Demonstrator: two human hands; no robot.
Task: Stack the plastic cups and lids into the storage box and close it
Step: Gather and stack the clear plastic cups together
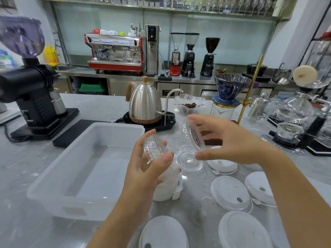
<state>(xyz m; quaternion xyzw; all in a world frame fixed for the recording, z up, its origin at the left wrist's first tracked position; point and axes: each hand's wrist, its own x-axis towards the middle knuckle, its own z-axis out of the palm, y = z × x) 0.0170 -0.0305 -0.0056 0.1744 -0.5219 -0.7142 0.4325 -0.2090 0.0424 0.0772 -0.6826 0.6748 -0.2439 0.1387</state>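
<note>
A translucent white storage box [53,185] stands open on the counter at left, nothing inside it. My left hand [143,169] grips a clear plastic cup [152,149] lying sideways, just right of the box. My right hand [232,140] holds a clear lid [194,136] tilted on edge between thumb and fingers. Another clear lid [188,160] lies flat between the hands. Several white lids [231,192] [243,231] [164,233] lie on the counter in front. A white cup [166,187] lies under my left hand.
A steel gooseneck kettle [145,104] on its base stands behind the box. A black grinder [32,97] is at left. A glass bowl [189,102], a blue dripper on a brass stand [231,86] and glassware [293,111] crowd the right.
</note>
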